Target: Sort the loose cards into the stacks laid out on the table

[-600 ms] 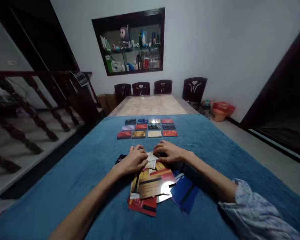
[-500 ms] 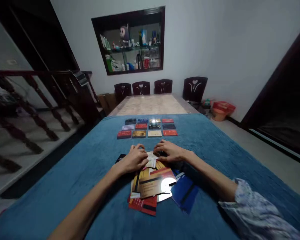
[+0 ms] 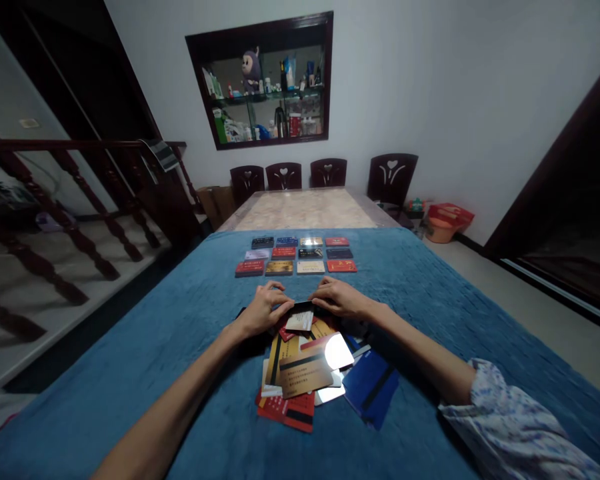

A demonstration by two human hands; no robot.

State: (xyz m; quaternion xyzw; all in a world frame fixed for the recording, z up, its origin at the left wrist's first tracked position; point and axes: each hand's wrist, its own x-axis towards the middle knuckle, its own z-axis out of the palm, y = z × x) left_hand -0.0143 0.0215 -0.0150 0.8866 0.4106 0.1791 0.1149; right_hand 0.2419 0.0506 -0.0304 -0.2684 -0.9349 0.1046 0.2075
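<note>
Head camera view: the left hand point(image 3: 267, 307) and the right hand point(image 3: 339, 298) pinch a thin dark card point(image 3: 303, 303) between them, one at each end. It is above the far end of a messy pile. Its long side goes from left to right, and we see it nearly edge-on, so I can't tell what is written on its face.

Just below it is a pale card point(image 3: 299, 321) with tiny lines of writing, too small to read. Nearer, a gold card point(image 3: 306, 377) lies with its long side left to right, its right end a bit farther away. It has a dark stripe and some small lines I can't read. The red card point(image 3: 286, 409) points mostly sideways. The blue card point(image 3: 373, 387) leans away to the right, with a dark stripe. No brand name can be read on any card.
</note>
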